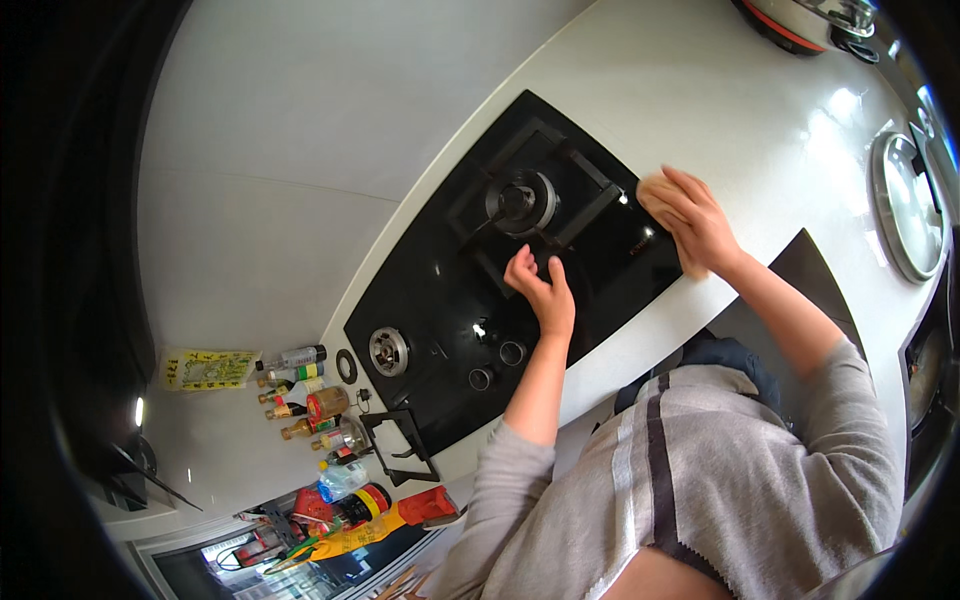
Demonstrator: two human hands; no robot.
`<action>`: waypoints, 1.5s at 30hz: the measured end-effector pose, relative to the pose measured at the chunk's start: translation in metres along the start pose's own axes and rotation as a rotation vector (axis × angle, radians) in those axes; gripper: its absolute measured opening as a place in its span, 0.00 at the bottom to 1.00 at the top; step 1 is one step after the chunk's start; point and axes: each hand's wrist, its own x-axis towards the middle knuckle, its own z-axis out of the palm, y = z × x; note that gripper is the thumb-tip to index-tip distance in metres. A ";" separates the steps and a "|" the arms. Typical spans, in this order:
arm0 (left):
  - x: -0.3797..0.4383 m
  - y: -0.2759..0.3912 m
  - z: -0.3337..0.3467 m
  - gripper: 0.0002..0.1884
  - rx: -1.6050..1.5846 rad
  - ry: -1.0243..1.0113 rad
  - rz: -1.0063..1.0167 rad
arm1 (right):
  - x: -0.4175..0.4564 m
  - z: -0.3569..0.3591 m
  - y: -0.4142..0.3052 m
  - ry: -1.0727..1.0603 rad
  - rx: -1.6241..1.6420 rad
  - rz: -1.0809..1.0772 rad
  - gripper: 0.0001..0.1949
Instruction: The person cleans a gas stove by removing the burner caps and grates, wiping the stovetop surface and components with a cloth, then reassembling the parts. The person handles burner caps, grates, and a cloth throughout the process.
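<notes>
My right hand [697, 217] presses a tan cloth [656, 196] against the right edge of a black glass gas cooktop [600, 277], where it meets the pale countertop. Above the cooktop, short of the nearer burner, my left hand [544, 292] hovers with bent fingers apart and nothing in it. A burner [521, 202] with a black pan support [592, 214] around it lies beyond that hand. The other burner [388, 352] is bare of its support. Two round knobs [512, 353] are on the cooktop near my left forearm.
A removed pan support [401, 446] and a black ring [346, 366] lie left of the cooktop, beside several sauce bottles [300, 356]. A glass lid [909, 206] rests on the counter at right. A steel pot [817, 22] stands at the top right.
</notes>
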 end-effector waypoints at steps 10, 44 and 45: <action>-0.133 0.002 -0.113 0.15 -0.261 0.062 -0.283 | -0.047 0.137 -0.100 -0.186 -0.219 -0.259 0.18; -0.210 -0.008 -0.167 0.11 -0.168 0.257 -0.418 | -0.011 0.214 -0.142 -0.207 -0.045 -0.359 0.20; -0.214 -0.011 -0.164 0.11 -0.189 0.262 -0.430 | -0.014 0.219 -0.142 -0.292 0.044 -0.375 0.18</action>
